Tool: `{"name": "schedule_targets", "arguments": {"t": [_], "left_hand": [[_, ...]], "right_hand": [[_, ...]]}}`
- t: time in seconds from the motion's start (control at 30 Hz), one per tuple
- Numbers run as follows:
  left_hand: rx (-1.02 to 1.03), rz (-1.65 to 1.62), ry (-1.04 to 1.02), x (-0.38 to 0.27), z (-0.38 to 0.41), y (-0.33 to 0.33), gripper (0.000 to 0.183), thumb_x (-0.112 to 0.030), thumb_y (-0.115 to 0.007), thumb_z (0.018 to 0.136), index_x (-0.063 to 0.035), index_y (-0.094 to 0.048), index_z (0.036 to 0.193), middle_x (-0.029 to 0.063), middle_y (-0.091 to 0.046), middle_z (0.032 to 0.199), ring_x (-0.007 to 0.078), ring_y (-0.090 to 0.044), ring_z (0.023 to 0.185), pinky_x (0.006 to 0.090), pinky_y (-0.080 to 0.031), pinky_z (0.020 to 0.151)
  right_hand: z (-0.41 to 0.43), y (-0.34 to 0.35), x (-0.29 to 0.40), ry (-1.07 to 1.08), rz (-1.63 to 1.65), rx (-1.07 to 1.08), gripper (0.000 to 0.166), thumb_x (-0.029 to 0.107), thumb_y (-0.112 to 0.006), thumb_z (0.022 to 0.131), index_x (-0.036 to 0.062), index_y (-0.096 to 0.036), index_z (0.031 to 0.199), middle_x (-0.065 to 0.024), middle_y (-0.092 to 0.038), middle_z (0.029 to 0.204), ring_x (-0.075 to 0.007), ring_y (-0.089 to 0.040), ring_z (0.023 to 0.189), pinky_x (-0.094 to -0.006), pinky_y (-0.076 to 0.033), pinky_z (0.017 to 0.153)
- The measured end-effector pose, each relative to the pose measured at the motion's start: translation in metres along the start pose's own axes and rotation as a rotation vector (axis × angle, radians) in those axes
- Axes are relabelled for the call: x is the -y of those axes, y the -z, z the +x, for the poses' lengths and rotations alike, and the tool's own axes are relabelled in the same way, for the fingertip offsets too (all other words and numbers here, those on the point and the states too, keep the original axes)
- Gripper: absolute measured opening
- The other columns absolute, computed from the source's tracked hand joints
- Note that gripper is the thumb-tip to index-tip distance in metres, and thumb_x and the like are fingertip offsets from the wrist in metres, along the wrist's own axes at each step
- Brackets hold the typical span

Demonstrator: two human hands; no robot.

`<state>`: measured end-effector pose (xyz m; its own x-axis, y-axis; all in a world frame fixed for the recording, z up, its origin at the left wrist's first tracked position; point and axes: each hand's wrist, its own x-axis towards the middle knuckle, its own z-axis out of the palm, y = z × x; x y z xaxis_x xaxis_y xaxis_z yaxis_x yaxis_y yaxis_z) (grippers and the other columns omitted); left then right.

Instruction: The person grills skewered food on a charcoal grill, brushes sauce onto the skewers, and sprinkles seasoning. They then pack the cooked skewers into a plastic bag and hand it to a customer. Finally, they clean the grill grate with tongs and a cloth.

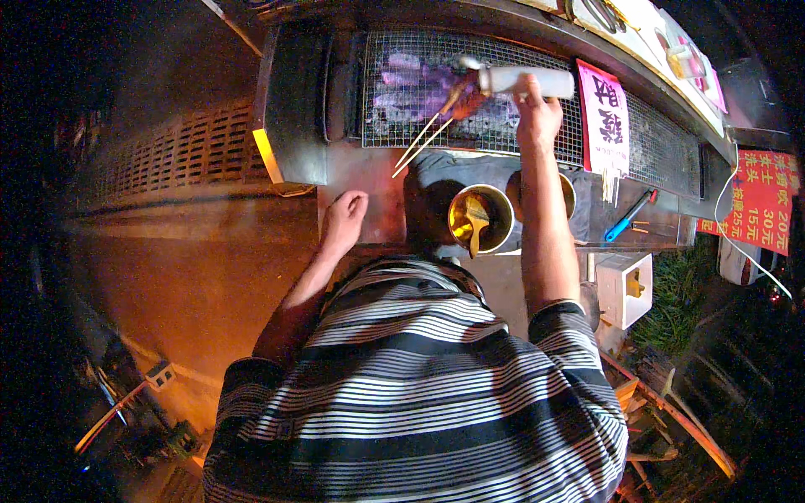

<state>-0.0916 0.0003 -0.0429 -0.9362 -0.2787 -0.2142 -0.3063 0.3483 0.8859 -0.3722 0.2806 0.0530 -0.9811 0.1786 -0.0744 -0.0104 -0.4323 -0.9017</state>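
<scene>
My right hand grips a whitish bottle, blurred and tipped on its side above the wire grill grate. The bottle's narrow end points left, over the browned food on two skewers. Their pale sticks stick out past the grate's near edge. Beside the metal ledge, my left hand is curled with nothing visible in it. Between my arms stands a metal pot with a flat basting brush leaning in it. A second pot is partly hidden behind my right forearm.
A pink bag bearing writing lies on the grate, with several bare sticks protruding. To its right is a blue-handled tool. A white box sits below the ledge. A red sign hangs at far right.
</scene>
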Motion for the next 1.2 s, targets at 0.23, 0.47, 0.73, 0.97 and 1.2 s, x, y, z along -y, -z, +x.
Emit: {"name": "schedule_targets", "arguments": {"t": [0.23,0.47,0.73,0.97,1.2], "left_hand": [[-0.174,0.479,-0.240,-0.123,0.042,-0.060,0.043,-0.028,-0.048,0.092,0.0064,-0.046,0.119,0.0305,-0.053,0.110,0.0427,-0.054,0.103,0.0478,-0.047,0.084],[-0.038,0.737,-0.078,-0.130,0.055,-0.088,0.033,-0.025,-0.053,0.089,0.0033,-0.051,0.104,0.0222,-0.061,0.094,0.0369,-0.063,0.082,0.0464,-0.051,0.069],[-0.032,0.777,-0.034,-0.140,0.059,-0.088,0.024,-0.021,-0.050,0.089,0.0015,-0.053,0.097,0.0207,-0.063,0.090,0.0374,-0.064,0.081,0.0484,-0.051,0.070],[-0.085,0.736,-0.037,-0.139,0.062,-0.085,0.019,-0.015,-0.047,0.088,0.0013,-0.053,0.095,0.0213,-0.064,0.078,0.0403,-0.064,0.070,0.0508,-0.050,0.062],[-0.175,0.763,-0.132,-0.134,0.070,-0.094,0.015,-0.017,-0.049,0.089,-0.0028,-0.054,0.088,0.0195,-0.062,0.081,0.0386,-0.063,0.074,0.0497,-0.050,0.064]], "right_hand": [[-0.013,0.043,0.022,-0.052,0.336,-0.232,0.033,0.014,-0.067,0.085,-0.0001,-0.050,0.109,-0.0065,-0.056,0.092,-0.0154,-0.056,0.079,-0.0295,-0.048,0.066],[-0.053,0.081,0.032,-0.054,0.327,-0.270,0.025,0.014,-0.065,0.087,0.0011,-0.052,0.104,-0.0067,-0.057,0.091,-0.0144,-0.055,0.074,-0.0275,-0.047,0.062],[0.003,0.021,0.007,0.178,-0.143,-0.051,0.024,0.012,-0.068,0.084,0.0009,-0.055,0.102,-0.0056,-0.062,0.085,-0.0113,-0.055,0.068,-0.0255,-0.045,0.061],[0.000,0.008,-0.001,0.161,-0.195,0.036,0.023,0.012,-0.069,0.083,0.0009,-0.057,0.100,-0.0059,-0.063,0.089,-0.0107,-0.054,0.066,-0.0253,-0.043,0.057],[0.012,0.046,0.011,0.106,0.295,-0.169,0.028,0.015,-0.067,0.085,-0.0001,-0.054,0.105,-0.0068,-0.059,0.090,-0.0127,-0.055,0.070,-0.0263,-0.048,0.062]]}}
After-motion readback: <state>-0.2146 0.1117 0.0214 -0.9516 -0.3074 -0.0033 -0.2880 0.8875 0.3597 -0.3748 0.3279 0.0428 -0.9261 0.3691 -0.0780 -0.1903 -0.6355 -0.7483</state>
